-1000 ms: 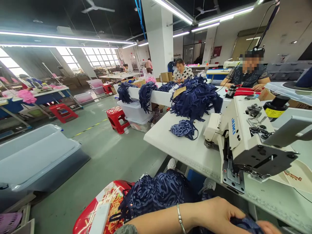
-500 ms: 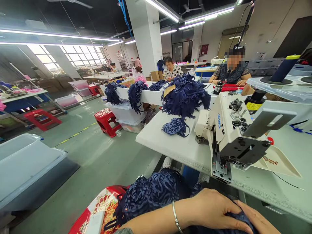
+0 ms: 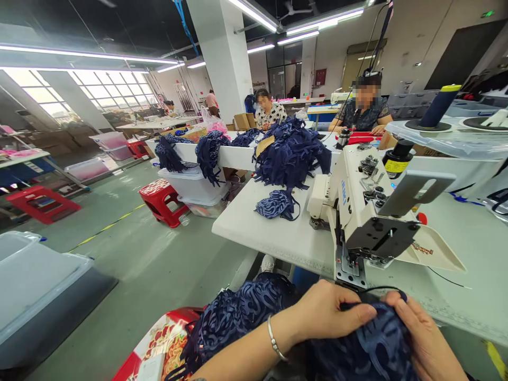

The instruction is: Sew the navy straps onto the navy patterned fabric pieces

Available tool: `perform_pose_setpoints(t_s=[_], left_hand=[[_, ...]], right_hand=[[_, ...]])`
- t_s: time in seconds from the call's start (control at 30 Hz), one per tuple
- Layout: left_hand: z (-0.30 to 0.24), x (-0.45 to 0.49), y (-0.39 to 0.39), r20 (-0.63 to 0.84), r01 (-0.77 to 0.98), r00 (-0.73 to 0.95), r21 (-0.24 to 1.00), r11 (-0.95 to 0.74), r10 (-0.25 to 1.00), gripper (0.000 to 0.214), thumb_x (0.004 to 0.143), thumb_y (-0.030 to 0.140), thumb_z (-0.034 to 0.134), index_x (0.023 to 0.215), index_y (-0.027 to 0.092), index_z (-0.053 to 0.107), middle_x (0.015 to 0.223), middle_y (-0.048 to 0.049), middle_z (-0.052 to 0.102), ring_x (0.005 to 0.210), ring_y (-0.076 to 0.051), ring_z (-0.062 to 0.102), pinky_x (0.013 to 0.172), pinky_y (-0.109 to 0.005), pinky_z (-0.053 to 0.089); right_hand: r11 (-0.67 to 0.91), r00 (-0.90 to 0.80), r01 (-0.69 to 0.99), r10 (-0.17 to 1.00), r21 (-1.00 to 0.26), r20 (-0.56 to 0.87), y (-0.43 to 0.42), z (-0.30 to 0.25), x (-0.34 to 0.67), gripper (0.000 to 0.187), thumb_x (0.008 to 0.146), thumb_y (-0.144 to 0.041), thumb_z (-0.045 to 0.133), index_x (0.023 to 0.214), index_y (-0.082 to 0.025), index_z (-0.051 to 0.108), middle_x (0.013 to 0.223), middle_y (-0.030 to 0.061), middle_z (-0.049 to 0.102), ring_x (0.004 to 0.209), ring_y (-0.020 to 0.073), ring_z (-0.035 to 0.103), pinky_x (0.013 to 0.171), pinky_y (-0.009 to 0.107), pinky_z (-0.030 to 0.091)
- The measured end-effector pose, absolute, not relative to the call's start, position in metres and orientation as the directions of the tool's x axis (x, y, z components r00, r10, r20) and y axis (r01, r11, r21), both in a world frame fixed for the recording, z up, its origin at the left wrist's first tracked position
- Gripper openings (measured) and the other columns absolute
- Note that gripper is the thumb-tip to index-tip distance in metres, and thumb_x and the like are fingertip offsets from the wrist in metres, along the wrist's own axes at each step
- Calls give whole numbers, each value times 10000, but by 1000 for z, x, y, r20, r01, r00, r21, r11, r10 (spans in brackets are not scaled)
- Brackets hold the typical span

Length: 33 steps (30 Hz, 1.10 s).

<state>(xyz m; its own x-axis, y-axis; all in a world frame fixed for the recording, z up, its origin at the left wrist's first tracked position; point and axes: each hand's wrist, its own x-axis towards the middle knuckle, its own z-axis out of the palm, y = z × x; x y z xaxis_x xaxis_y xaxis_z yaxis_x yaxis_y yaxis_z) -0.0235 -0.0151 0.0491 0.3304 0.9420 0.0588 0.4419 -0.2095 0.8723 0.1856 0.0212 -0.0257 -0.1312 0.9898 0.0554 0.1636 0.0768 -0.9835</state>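
Observation:
A navy patterned bra [image 3: 383, 338] is stretched between my two hands, low in front of the sewing machine [image 3: 369, 196]. My left hand [image 3: 337, 312], with a silver bangle at the wrist, pinches its left part between thumb and fingers. On the other side, my right hand [image 3: 420, 330] grips the edge, where a thin dark strap arches up beneath the machine head. More navy patterned bras [image 3: 246, 309] lie heaped to the left of my forearm. On the white table [image 3: 242, 225], a single bra [image 3: 273, 205] rests left of the machine.
A big pile of navy bras [image 3: 293, 153] sits at the table's back. A cream tray [image 3: 436, 248] with small pieces is beside the machine. Thread cones [image 3: 440, 106] stand at right. A red stool [image 3: 162, 203] and clear bins [image 3: 47, 296] are on the floor. Two co-workers sit opposite.
My hands have lifted the bra toward the machine and moved apart, so more of its patterned fabric and a strap show. The camera view has turned slightly to the right.

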Motion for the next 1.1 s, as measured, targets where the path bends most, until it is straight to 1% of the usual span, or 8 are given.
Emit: perform_pose_setpoints(t_s=[0.13, 0.23, 0.3, 0.43, 0.57, 0.67, 0.87, 1.1], left_hand=[[51, -41, 0, 161, 731, 155, 645, -223, 975, 549, 939, 460, 431, 488, 149, 464, 500, 65, 236, 466, -58, 268, 430, -204, 210], [46, -49, 11, 306, 836, 46, 509, -204, 951, 435, 934, 413, 483, 589, 162, 569, 550, 33, 460, 576, -113, 455, 557, -229, 369], [39, -47, 14, 382, 840, 19, 495, -222, 924, 281, 939, 360, 491, 813, 160, 643, 802, -46, 631, 813, -187, 567, 745, -313, 451], [18, -39, 10, 548, 795, 283, 325, -512, 787, 263, 962, 212, 446, 1189, 196, 579, 1165, -64, 655, 1116, -174, 572, 1020, -366, 398], [-1, -34, 5, 597, 792, 458, 62, -607, 659, 362, 973, 158, 401, 1310, 213, 519, 1242, -33, 646, 1212, -155, 533, 1044, -319, 362], [-6, -31, 2, 587, 836, 441, 8, -549, 679, 375, 985, 178, 376, 1326, 239, 520, 1257, -25, 642, 1204, -159, 542, 993, -312, 363], [-4, -20, -3, 626, 897, 343, 5, -443, 701, 366, 1003, 185, 336, 1306, 213, 539, 1247, -18, 651, 1160, -167, 568, 917, -333, 334], [-5, -11, -2, 646, 918, 309, -11, -397, 698, 371, 1011, 178, 304, 1266, 178, 573, 1205, -37, 672, 1134, -186, 581, 923, -359, 312]], right_hand=[[109, -91, 181, 991, -977, 94, 39, -15, 149, 315, 775, -512, 661, 889, -222, 704, 1001, 51, 654, 989, 253, 600, 820, 325, 484], [232, -14, 243, 972, -942, 236, 40, -11, 122, 297, 818, -491, 613, 890, -210, 677, 885, 37, 595, 882, 222, 565, 780, 328, 451], [229, 86, 246, 963, -942, 256, 39, -11, 110, 271, 844, -468, 582, 889, -204, 620, 783, 8, 540, 744, 187, 520, 704, 312, 434], [191, 123, 177, 969, -965, 214, 46, -11, 105, 220, 853, -428, 560, 836, -212, 527, 716, -21, 480, 659, 160, 466, 636, 282, 426], [195, 16, 38, 980, -980, 196, 65, -7, 118, 177, 884, -388, 506, 921, -217, 533, 764, -7, 546, 705, 170, 509, 694, 292, 462], [198, -86, 44, 977, -979, 193, 81, 0, 129, 139, 851, -338, 535, 904, -213, 567, 785, 5, 589, 774, 192, 554, 745, 318, 477], [302, -208, 279, 946, -911, 250, 100, 16, 133, 119, 808, -246, 521, 748, -198, 612, 873, 41, 644, 912, 225, 580, 859, 378, 461], [323, -209, 327, 941, -888, 265, 101, 22, 130, 221, 815, -235, 502, 940, -185, 677, 992, 82, 656, 951, 234, 588, 828, 362, 465]])
